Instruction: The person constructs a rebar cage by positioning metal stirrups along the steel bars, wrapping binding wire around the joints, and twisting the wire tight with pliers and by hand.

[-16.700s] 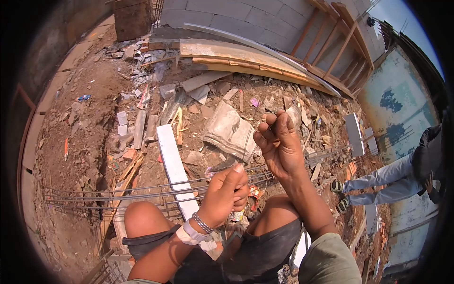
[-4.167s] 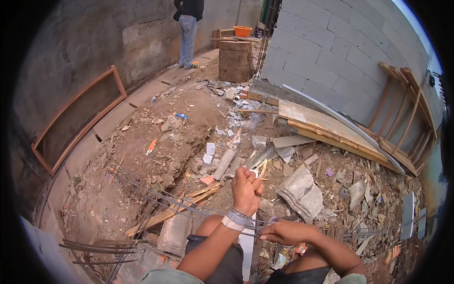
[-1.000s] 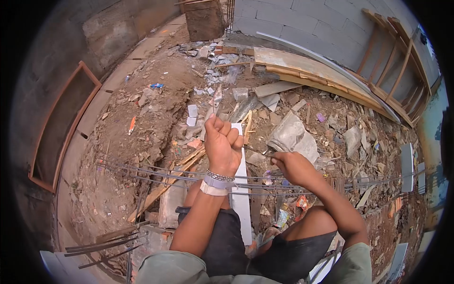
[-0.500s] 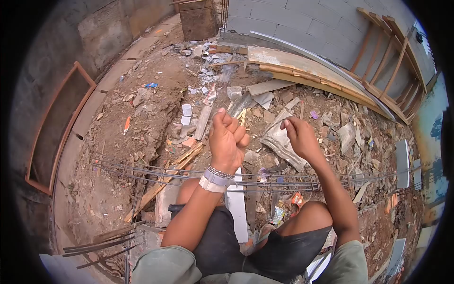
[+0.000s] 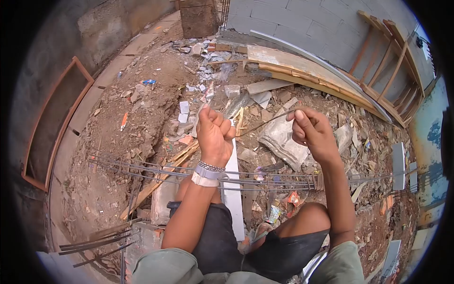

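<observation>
My left hand (image 5: 216,134) is closed in a fist in front of me, bracelets and a pale band at the wrist. A thin dark wire (image 5: 267,124) runs from the side of this fist up to my right hand (image 5: 313,130). The thumb and fingers of my right hand pinch its far end. What lies inside the left fist is hidden, but the wire leads into it. Below both hands, long steel reinforcing bars (image 5: 255,183) stretch across my knees' front, with bent stirrups (image 5: 318,182) bunched on them at the right.
Rubble and broken concrete cover the ground. A white board (image 5: 232,203) lies between my legs. Stacked planks (image 5: 312,78) rest along the grey block wall (image 5: 283,23), near a wooden ladder-like frame (image 5: 385,66). Another wooden frame (image 5: 48,128) leans at the left.
My right hand has risen and turned, and the wire now shows stretched between the hands. The left fist has shifted slightly left and down.
</observation>
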`<state>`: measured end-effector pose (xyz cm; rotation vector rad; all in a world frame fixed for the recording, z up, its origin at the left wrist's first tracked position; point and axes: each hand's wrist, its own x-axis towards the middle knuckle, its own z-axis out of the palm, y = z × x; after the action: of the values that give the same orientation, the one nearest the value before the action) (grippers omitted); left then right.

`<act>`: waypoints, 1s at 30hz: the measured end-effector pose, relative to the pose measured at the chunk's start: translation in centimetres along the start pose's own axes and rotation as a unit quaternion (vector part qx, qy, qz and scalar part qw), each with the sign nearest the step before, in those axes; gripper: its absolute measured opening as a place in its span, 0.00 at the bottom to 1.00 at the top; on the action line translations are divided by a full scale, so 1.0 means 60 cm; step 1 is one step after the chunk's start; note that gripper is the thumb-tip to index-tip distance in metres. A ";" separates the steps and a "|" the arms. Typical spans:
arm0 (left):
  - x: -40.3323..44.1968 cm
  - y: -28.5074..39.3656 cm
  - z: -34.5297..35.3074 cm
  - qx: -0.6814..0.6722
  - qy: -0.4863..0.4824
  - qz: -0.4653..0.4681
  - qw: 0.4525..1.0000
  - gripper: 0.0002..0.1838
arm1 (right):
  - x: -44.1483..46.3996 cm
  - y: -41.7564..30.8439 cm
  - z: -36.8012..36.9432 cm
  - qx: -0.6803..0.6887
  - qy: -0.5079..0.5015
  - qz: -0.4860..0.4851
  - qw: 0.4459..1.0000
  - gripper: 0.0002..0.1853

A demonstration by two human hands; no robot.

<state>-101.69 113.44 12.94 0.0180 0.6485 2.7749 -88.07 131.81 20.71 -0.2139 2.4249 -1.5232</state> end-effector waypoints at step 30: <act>-0.049 -0.047 0.030 -0.014 0.050 -0.108 0.993 0.20 | 0.033 0.055 0.060 -0.184 0.259 0.015 0.948 0.14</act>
<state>-97.96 115.80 13.49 -0.1878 0.5985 2.5866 -88.79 129.67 15.97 0.1808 3.0987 -1.2112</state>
